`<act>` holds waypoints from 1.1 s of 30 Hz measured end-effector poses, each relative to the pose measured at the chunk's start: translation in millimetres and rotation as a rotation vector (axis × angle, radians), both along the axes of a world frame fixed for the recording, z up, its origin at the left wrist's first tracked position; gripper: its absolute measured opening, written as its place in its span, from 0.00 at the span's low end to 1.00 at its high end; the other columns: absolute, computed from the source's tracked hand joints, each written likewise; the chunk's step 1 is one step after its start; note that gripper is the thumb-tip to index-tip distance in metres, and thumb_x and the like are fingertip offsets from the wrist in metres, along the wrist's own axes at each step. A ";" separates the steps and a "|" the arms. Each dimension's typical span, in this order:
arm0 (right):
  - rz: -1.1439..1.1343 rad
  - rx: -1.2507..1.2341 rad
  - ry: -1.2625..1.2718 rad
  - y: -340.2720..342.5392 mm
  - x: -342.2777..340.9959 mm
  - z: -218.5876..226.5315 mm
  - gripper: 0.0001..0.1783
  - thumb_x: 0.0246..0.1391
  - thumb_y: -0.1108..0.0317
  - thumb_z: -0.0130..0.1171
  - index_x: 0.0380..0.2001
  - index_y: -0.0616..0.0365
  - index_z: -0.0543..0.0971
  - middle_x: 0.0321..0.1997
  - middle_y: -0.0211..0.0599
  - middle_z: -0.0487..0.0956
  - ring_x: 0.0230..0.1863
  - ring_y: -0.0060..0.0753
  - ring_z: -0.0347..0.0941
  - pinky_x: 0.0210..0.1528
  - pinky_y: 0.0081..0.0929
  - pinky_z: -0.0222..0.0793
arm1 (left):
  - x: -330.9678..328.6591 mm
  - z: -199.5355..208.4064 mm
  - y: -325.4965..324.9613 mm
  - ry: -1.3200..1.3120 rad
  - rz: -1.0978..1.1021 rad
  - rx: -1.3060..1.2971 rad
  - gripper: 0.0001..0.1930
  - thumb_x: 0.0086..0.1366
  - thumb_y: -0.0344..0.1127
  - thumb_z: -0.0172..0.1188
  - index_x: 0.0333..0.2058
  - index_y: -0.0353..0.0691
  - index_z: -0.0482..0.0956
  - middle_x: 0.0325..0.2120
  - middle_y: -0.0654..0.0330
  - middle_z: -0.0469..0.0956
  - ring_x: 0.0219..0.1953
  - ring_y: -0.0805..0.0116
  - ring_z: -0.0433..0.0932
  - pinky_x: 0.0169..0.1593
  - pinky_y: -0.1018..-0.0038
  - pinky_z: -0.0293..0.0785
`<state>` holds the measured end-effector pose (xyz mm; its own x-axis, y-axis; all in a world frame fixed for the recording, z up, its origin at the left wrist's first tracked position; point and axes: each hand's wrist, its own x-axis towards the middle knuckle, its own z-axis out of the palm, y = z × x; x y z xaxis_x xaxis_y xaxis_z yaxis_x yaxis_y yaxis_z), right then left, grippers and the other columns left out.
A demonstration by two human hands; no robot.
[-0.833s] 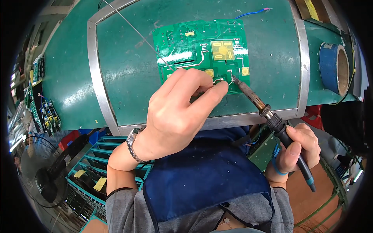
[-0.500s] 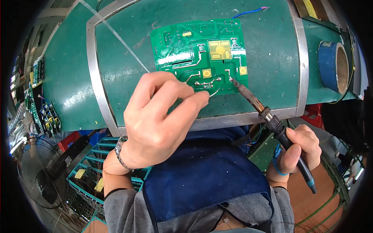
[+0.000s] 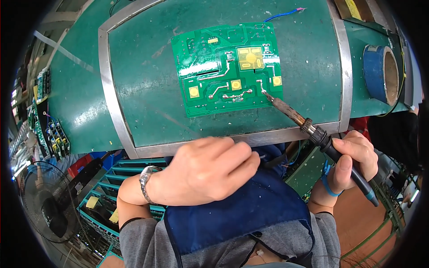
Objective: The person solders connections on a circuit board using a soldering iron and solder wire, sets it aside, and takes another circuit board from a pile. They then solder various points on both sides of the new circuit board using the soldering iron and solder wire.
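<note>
A green circuit board (image 3: 201, 105) lies on the green work surface, with silvery solder tracks and yellow patches showing on its upper face. My right hand (image 3: 357, 161) grips the black handle of a soldering iron (image 3: 290, 111). The iron's tip touches the board at a short solder track near its right front edge. My left hand (image 3: 210, 169) is closed, above my blue apron and just in front of the metal frame edge, apart from the board. A thin solder wire (image 3: 62, 50) runs blurred from the upper left toward its curled fingers, which hide the wire's end.
A metal frame (image 3: 109, 89) borders the work surface. At the right stands a blue roll (image 3: 375, 73) with a cardboard core. Beyond the board lies a blue wire (image 3: 283, 14). Loose boards (image 3: 56, 134) sit at the left edge, above a fan (image 3: 49, 201) and a teal rack (image 3: 105, 216).
My left hand has drawn back from the board toward me, taking the solder wire with it. The iron's tip stays at the same track, while its handle has swung slightly right.
</note>
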<state>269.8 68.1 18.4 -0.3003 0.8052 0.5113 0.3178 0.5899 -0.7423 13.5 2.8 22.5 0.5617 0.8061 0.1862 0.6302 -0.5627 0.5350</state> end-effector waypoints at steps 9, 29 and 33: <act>0.018 0.057 -0.027 -4.1 -13.1 -1.1 0.14 0.51 0.61 0.61 0.24 0.63 0.80 0.10 0.27 0.71 0.09 0.23 0.65 0.13 0.19 0.56 | -12.1 -0.9 10.1 -0.240 0.206 -0.243 0.14 0.48 0.19 0.65 0.36 0.37 0.82 0.26 0.61 0.70 0.22 0.68 0.73 0.25 0.75 0.70; -0.088 -0.053 -0.038 -4.2 14.6 19.6 0.13 0.46 0.73 0.66 0.38 0.62 0.81 0.26 0.39 0.81 0.23 0.35 0.78 0.26 0.26 0.73 | -6.2 -1.6 63.7 -0.303 0.410 -0.093 0.11 0.52 0.16 0.62 0.34 0.34 0.81 0.24 0.61 0.69 0.22 0.77 0.68 0.23 0.83 0.62; -0.112 0.047 0.095 5.4 3.9 11.3 0.14 0.41 0.75 0.68 0.36 0.62 0.82 0.26 0.37 0.81 0.23 0.31 0.78 0.23 0.22 0.72 | -14.4 -4.7 59.4 -0.240 0.467 -0.061 0.08 0.57 0.19 0.58 0.36 0.33 0.80 0.27 0.63 0.69 0.24 0.79 0.65 0.26 0.84 0.60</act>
<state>273.6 73.6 29.7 -0.1580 0.8056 0.5711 0.3134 0.5893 -0.7446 -0.9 62.2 17.8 0.0869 0.9737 0.2104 0.6619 -0.2143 0.7183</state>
